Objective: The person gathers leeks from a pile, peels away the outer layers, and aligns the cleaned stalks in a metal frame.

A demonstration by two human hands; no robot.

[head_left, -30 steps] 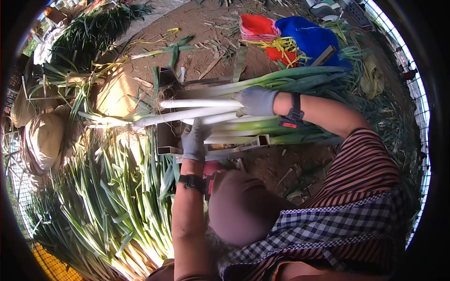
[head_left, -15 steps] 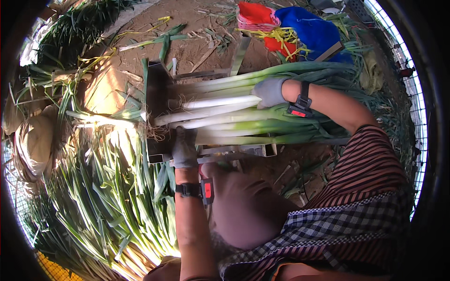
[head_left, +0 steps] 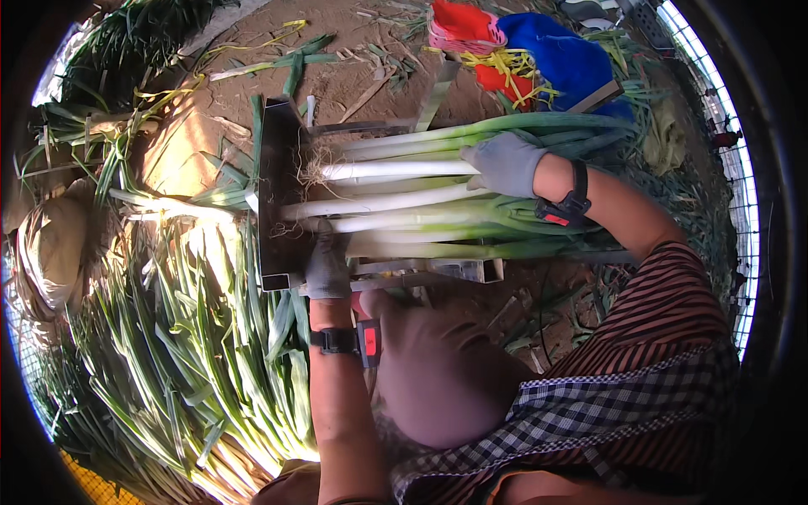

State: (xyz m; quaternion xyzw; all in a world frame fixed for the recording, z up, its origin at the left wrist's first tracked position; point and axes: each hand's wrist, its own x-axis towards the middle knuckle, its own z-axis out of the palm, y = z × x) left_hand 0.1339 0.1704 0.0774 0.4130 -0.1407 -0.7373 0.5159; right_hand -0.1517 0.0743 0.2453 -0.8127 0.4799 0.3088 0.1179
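Note:
Long green onions (head_left: 404,206), with white stalks and stringy roots, lie side by side across a metal frame, roots toward its upright dark end plate (head_left: 278,185) on the left. My right hand (head_left: 507,165), in a grey glove, is closed over green onions where white turns green. My left hand (head_left: 326,268), also gloved, is at the near side by the root ends. Its shadowed fingertips close on the end of one white stalk; part of its grip is hidden.
A big heap of green onions (head_left: 202,337) covers the ground at left. Beyond the frame lie a blue cloth (head_left: 564,59), a pink basket with red cloth (head_left: 461,27) and yellow ties (head_left: 509,66). My knee (head_left: 446,370) is close below the frame; wire mesh (head_left: 711,76) runs along the right.
My right hand has shifted a little to the right and turned at the wrist. An upper white stalk now lies farther up with its roots spread out. My left hand has barely moved.

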